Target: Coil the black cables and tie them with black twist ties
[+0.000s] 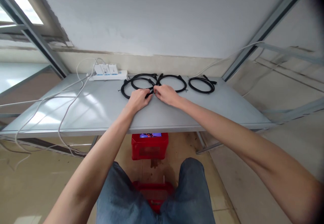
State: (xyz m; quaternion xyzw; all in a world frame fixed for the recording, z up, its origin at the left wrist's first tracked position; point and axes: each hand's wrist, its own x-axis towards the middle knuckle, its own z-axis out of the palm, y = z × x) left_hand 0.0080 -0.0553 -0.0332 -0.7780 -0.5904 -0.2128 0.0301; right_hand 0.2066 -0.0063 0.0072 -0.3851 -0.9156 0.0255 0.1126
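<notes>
Several coils of black cable lie in a row along the back of a grey table (pixel 106 116). My left hand (pixel 138 99) is closed around the right side of the front left cable coil (pixel 123 90). The fingers of my right hand (pixel 166 94) are pinched together at that same edge, touching or nearly touching my left fingers. What sits between the right fingertips is too small to make out. Partly behind the held coil lies a second cable coil (pixel 144 75). A third cable coil (pixel 181 90) rests just behind my right hand, and another cable coil (pixel 201 91) lies farther right.
A white power strip (pixel 108 77) with plugged-in chargers stands at the back left. White cords (pixel 73 101) trail from it over the table's front edge. Metal posts (pixel 263 31) rise at both sides. A red stool (pixel 150 146) with a lit screen on top is below the table.
</notes>
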